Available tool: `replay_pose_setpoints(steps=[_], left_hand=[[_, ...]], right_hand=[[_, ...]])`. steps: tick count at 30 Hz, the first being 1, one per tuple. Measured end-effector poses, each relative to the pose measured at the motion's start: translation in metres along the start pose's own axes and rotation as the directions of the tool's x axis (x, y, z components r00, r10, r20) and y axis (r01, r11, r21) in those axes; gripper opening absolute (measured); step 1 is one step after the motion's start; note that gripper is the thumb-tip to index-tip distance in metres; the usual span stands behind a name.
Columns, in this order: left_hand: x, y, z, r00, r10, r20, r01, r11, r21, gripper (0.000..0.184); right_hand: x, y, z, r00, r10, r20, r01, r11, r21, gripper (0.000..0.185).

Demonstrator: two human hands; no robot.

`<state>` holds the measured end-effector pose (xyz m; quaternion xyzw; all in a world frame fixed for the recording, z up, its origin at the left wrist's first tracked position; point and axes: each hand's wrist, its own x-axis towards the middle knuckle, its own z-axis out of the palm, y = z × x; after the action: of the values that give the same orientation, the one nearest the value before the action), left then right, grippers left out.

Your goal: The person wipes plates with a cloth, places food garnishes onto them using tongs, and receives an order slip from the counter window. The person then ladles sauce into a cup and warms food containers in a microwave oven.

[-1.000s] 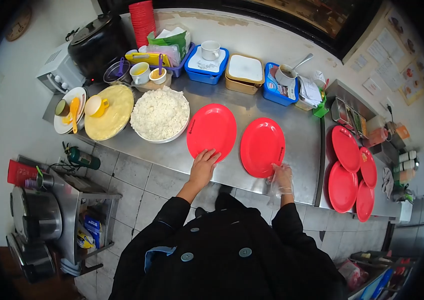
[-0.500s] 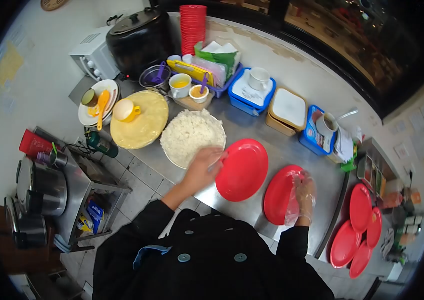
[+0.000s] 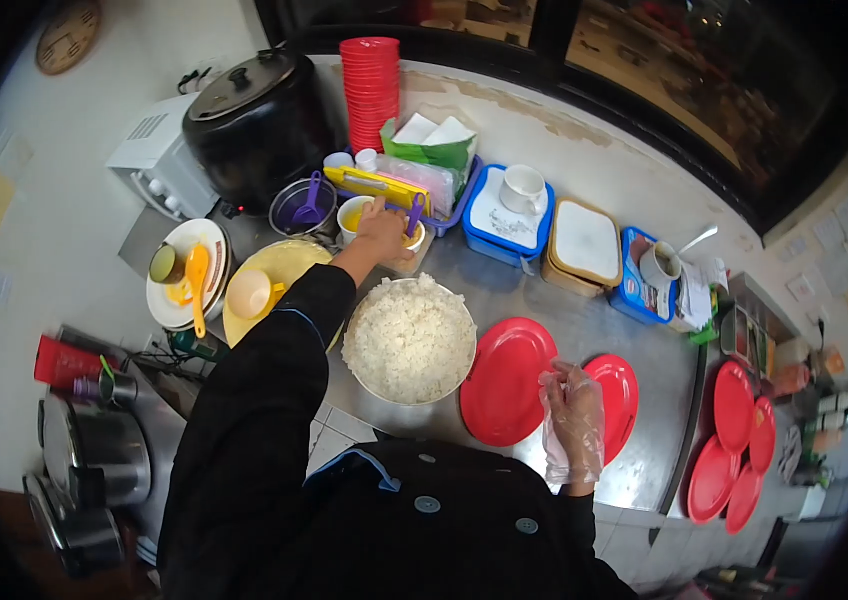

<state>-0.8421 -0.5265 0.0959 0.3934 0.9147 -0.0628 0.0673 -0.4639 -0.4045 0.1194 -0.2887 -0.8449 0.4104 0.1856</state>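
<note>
Purple spoon [image 3: 416, 213] beside half-bent left hand [image 3: 381, 236]; gloved right hand [image 3: 576, 412] half-curled near red plates [image 3: 506, 384]; hands' hold unclear

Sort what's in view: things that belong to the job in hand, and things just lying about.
Likely in the job: rice; red plates near the gloved right hand; cup at the left hand.

Likely just lying about: microwave; stacked red dishes; pots.

One head-worn wide view, facing forward and down, near hands [image 3: 575, 412], counter [image 3: 668, 400]
</note>
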Motion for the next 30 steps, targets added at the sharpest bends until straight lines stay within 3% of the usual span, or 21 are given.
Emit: replay_pose_setpoints(steps=[1,3,4,6,8,9,12,13,15,16,18,20,23,25,26,27,30], left_hand=[[-0.002,-0.001,0.002,1.000,0.022,0.012,-0.022,1.000,0.000,0.076],[-0.007,-0.003,0.002,0.989,0.006,-0.145,-0.015,0.998,-0.059,0.074],[-0.019,0.002,-0.009,0.990,0.018,-0.142,-0.027,0.998,-0.060,0.074],[-0.052,0.016,-0.033,0.926,-0.041,-0.375,-0.065,0.961,-0.267,0.072],[-0.083,0.032,-0.046,0.890,0.068,-0.451,-0.277,0.866,-0.417,0.073],[-0.103,0.047,-0.056,0.900,0.122,-0.419,-0.351,0.772,-0.530,0.074],[-0.154,0.099,-0.060,0.881,0.251,-0.401,-0.471,0.548,-0.692,0.076],[-0.165,0.116,-0.055,0.885,0.252,-0.390,-0.463,0.542,-0.701,0.076],[-0.180,0.145,-0.047,0.898,0.196,-0.393,-0.438,0.464,-0.770,0.073],[-0.182,0.153,-0.040,0.903,0.195,-0.383,-0.429,0.459,-0.778,0.073],[-0.184,0.166,-0.022,0.896,0.104,-0.433,-0.431,0.440,-0.787,0.070],[-0.186,0.172,-0.015,0.905,0.097,-0.414,-0.412,0.439,-0.799,0.068],[-0.185,0.182,-0.003,0.895,0.090,-0.436,-0.427,0.451,-0.784,0.066],[-0.184,0.187,0.002,0.879,0.084,-0.470,-0.452,0.467,-0.760,0.066],[-0.185,0.190,0.003,0.916,0.111,-0.386,-0.395,0.427,-0.814,0.070],[-0.185,0.193,0.005,0.943,0.143,-0.300,-0.332,0.386,-0.861,0.073],[-0.185,0.201,0.010,0.946,0.141,-0.293,-0.325,0.427,-0.844,0.074]], right_hand=[[-0.005,-0.001,0.001,1.000,0.019,-0.022,-0.019,1.000,0.010,0.027],[-0.007,-0.010,0.001,0.997,0.027,-0.066,-0.030,0.999,-0.042,0.029],[-0.003,-0.017,0.002,0.997,0.037,-0.074,-0.040,0.998,-0.044,0.029],[0.010,-0.042,0.003,0.997,0.070,-0.039,-0.064,0.987,0.150,0.029],[0.021,-0.077,0.001,0.990,0.134,0.048,-0.143,0.922,0.360,0.031],[0.025,-0.087,-0.001,0.988,0.146,0.046,-0.153,0.924,0.351,0.031],[0.034,-0.092,-0.004,0.993,0.042,0.115,-0.098,0.833,0.545,0.027],[0.036,-0.086,-0.002,0.998,-0.065,0.023,0.044,0.851,0.523,0.024],[0.035,-0.075,-0.008,0.972,-0.233,-0.011,0.205,0.831,0.517,0.017],[0.029,-0.073,-0.016,0.975,-0.223,-0.002,0.193,0.836,0.515,0.017],[0.012,-0.078,-0.033,0.966,-0.115,0.232,-0.005,0.888,0.459,0.016],[-0.002,-0.074,-0.037,0.959,-0.126,0.253,0.010,0.909,0.416,0.014],[-0.015,-0.061,-0.044,0.947,-0.311,0.080,0.282,0.924,0.260,0.016],[-0.015,-0.046,-0.049,0.933,-0.356,0.041,0.345,0.924,0.164,0.017],[-0.016,-0.039,-0.049,0.915,-0.404,0.000,0.404,0.913,0.067,0.018],[-0.017,-0.035,-0.048,0.917,-0.400,0.001,0.399,0.915,0.067,0.018],[-0.019,-0.024,-0.045,0.910,-0.414,-0.003,0.412,0.908,-0.069,0.014]])
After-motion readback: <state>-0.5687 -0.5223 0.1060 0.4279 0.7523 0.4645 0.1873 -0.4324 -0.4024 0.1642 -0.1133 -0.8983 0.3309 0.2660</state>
